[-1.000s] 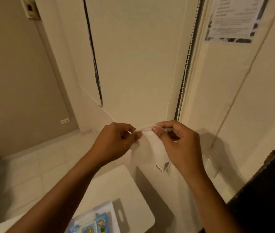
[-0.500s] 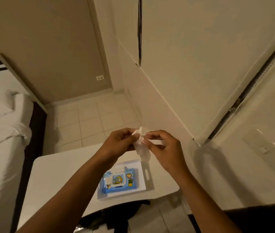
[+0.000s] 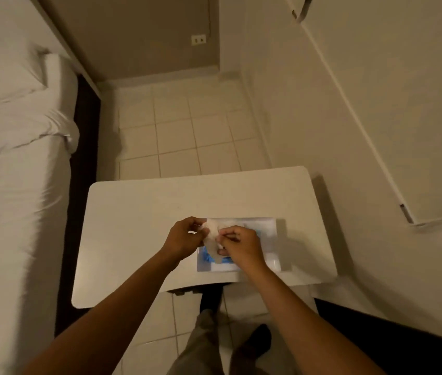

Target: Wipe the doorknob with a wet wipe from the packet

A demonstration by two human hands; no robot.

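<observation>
A crumpled white wet wipe [image 3: 212, 236] is pinched between my left hand [image 3: 183, 240] and my right hand [image 3: 240, 246], both held just above the small white table [image 3: 138, 226]. Under the hands lies the blue wipe packet [image 3: 207, 257] in a white tray [image 3: 271, 239]; my right hand covers most of it. No doorknob is in view.
A bed with white sheets [image 3: 11, 171] fills the left side. A tiled floor [image 3: 182, 131] lies beyond the table, with a wall socket [image 3: 198, 39] at the far end. White panels and a wall [image 3: 376, 117] stand on the right. My legs [image 3: 209, 347] show below.
The view has swung down from the wall to the table. My hands have come down over the packet, and the wipe, stretched flat a second ago, is now bunched up.
</observation>
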